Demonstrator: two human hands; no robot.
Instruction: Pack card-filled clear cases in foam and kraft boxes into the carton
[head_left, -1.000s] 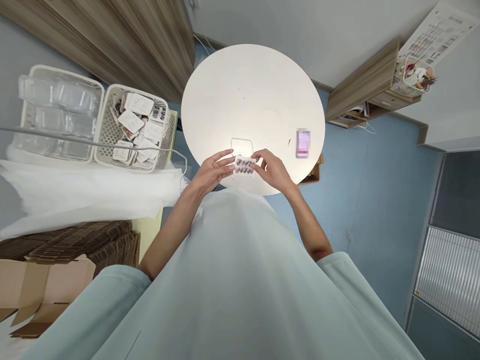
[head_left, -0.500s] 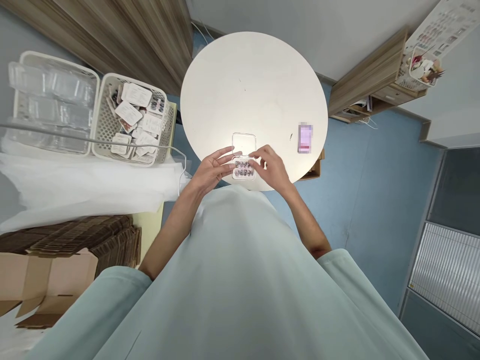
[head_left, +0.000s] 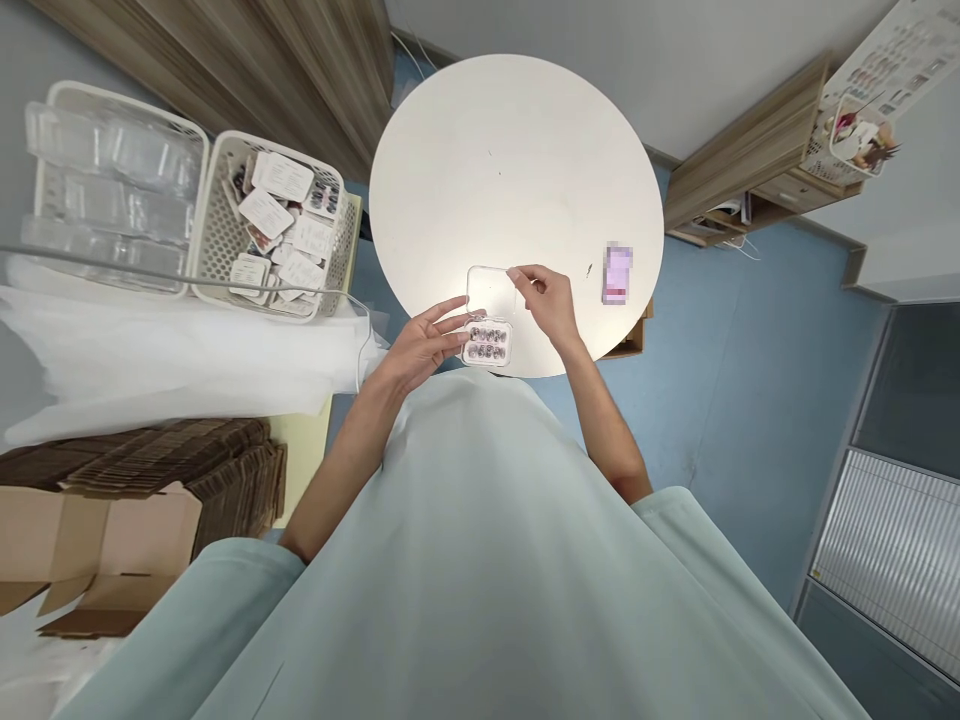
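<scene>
Close to my body at the table's near edge lies a small clear plastic case (head_left: 488, 362) with its lid (head_left: 491, 283) folded back, away from me. Two rows of dark, glossy press-on nails (head_left: 487, 343) on a pale card fill its base. My left hand (head_left: 426, 345) holds the case at its left side, the thumb on the base and the other fingers reaching beside the hinge. The fingertips of my right hand (head_left: 547, 298) pinch the far right corner of the lid.
A purple-screened phone (head_left: 617, 274) lies right on the round white table (head_left: 517, 130). To the left stand a basket of carded nail sets (head_left: 274, 225) and a basket of clear plastic boxes (head_left: 112, 190). White wrapping sheets (head_left: 187, 355) and flattened cardboard (head_left: 165, 460) are nearer on the left.
My right hand has moved from the nails in the base up to the lid's far right corner. My left hand stays at the case's left side. The view has shifted slightly.
</scene>
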